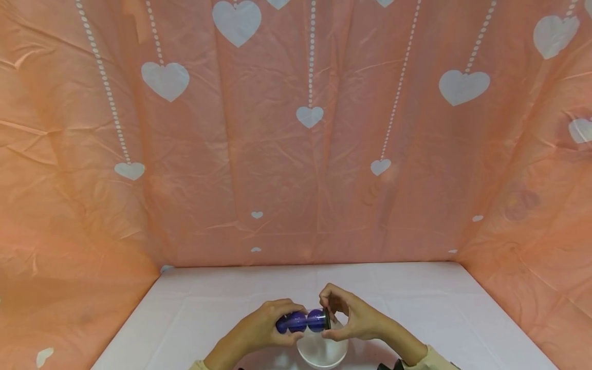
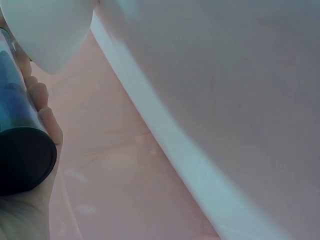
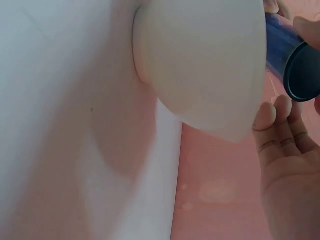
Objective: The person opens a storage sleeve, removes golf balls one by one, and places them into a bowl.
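Observation:
A clear tube [image 1: 302,321] of blue-purple balls lies roughly level above a white bowl [image 1: 322,354]. My left hand [image 1: 270,325] grips the tube's left part, its thumb below and its fingers over the top. In the left wrist view, that end shows a black base [image 2: 25,160] close to the palm. At the other end is a black cap [image 1: 327,318], which my right hand [image 1: 358,317] pinches between thumb and fingers. The right wrist view shows the cap's dark round face [image 3: 305,75], with several curled fingertips [image 3: 283,106] beneath it.
The bowl stands on a white-covered table [image 1: 222,288] close to the person. Orange sheeting with white hearts [image 1: 277,180] rises behind the table and along both sides. Light-coloured sleeves [image 1: 430,357] show at the bottom edge.

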A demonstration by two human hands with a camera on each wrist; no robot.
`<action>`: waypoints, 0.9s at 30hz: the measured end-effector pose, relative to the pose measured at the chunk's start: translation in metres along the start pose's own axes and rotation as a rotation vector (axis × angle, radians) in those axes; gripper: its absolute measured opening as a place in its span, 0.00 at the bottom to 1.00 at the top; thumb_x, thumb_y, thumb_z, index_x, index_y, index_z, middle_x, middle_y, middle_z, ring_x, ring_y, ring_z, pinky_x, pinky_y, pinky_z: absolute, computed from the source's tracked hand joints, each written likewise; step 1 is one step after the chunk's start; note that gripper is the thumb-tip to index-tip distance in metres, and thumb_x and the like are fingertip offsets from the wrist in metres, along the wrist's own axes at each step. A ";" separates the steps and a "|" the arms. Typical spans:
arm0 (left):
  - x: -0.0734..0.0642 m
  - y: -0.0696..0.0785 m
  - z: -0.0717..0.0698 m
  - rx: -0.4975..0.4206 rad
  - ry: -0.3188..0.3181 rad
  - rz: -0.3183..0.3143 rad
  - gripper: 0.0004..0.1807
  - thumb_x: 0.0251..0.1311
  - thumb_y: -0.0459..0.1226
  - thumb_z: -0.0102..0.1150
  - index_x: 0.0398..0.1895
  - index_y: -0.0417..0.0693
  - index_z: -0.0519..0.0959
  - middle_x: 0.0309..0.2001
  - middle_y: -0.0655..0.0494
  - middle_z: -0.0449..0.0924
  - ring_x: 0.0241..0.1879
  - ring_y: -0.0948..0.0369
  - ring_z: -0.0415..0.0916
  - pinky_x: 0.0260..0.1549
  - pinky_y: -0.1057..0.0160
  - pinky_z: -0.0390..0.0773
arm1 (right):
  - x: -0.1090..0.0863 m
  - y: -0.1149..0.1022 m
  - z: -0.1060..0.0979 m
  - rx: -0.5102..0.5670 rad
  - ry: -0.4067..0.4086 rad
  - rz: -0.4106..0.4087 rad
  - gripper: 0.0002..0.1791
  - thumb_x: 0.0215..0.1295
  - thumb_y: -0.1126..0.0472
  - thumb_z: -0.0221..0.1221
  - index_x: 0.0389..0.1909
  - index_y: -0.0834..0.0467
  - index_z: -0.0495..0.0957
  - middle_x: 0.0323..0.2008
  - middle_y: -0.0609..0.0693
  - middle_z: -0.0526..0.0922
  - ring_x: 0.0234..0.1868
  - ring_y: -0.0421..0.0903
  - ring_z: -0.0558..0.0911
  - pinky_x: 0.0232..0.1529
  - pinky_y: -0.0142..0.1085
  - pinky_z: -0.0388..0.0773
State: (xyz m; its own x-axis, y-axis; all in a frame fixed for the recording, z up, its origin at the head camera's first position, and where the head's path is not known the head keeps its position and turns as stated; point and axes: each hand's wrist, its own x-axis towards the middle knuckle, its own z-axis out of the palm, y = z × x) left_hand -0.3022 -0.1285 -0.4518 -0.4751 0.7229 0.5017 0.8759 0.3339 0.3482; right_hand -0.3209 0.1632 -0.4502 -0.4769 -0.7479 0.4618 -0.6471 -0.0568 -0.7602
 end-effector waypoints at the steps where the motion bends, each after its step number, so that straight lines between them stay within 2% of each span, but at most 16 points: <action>1: 0.000 0.000 0.000 0.004 -0.001 0.002 0.18 0.68 0.45 0.72 0.57 0.49 0.85 0.42 0.61 0.86 0.40 0.75 0.76 0.42 0.78 0.78 | 0.000 0.000 0.000 0.005 -0.003 0.006 0.25 0.61 0.68 0.76 0.49 0.58 0.68 0.42 0.57 0.70 0.37 0.44 0.75 0.40 0.34 0.81; 8: 0.000 -0.002 0.001 0.018 -0.002 0.013 0.18 0.68 0.45 0.71 0.57 0.50 0.85 0.42 0.62 0.86 0.40 0.75 0.76 0.43 0.78 0.78 | 0.000 -0.003 0.000 0.035 -0.020 0.012 0.24 0.62 0.69 0.74 0.48 0.60 0.67 0.43 0.63 0.68 0.43 0.37 0.75 0.42 0.35 0.82; 14: 0.000 -0.002 0.001 0.013 0.003 0.014 0.17 0.69 0.45 0.71 0.57 0.52 0.84 0.42 0.63 0.85 0.40 0.75 0.76 0.42 0.77 0.78 | 0.000 -0.001 0.001 0.036 -0.006 -0.001 0.25 0.62 0.70 0.75 0.48 0.61 0.67 0.43 0.63 0.68 0.45 0.37 0.77 0.43 0.35 0.83; 18: -0.001 -0.003 0.000 0.015 0.029 0.011 0.18 0.67 0.44 0.72 0.57 0.50 0.84 0.41 0.61 0.85 0.39 0.75 0.75 0.40 0.78 0.78 | 0.001 0.000 0.000 -0.017 0.038 -0.022 0.26 0.62 0.69 0.76 0.51 0.60 0.68 0.45 0.60 0.71 0.46 0.38 0.80 0.45 0.38 0.86; 23: -0.002 -0.004 -0.003 0.036 0.091 -0.016 0.20 0.63 0.39 0.75 0.57 0.48 0.84 0.41 0.60 0.84 0.37 0.75 0.74 0.37 0.78 0.78 | 0.003 -0.002 -0.002 -0.118 0.103 -0.099 0.28 0.63 0.67 0.76 0.59 0.62 0.72 0.50 0.59 0.79 0.47 0.45 0.84 0.43 0.41 0.88; 27: -0.003 -0.004 -0.005 0.039 0.108 -0.038 0.21 0.62 0.38 0.75 0.57 0.48 0.84 0.41 0.59 0.84 0.38 0.74 0.75 0.36 0.75 0.79 | 0.003 -0.003 -0.002 -0.163 0.132 -0.153 0.28 0.65 0.69 0.74 0.62 0.64 0.75 0.53 0.59 0.82 0.48 0.49 0.86 0.44 0.42 0.89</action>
State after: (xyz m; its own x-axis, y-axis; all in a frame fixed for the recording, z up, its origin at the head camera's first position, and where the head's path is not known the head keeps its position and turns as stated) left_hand -0.3046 -0.1353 -0.4508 -0.5122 0.6406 0.5720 0.8588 0.3847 0.3382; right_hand -0.3220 0.1622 -0.4456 -0.4329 -0.6454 0.6294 -0.7999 -0.0471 -0.5984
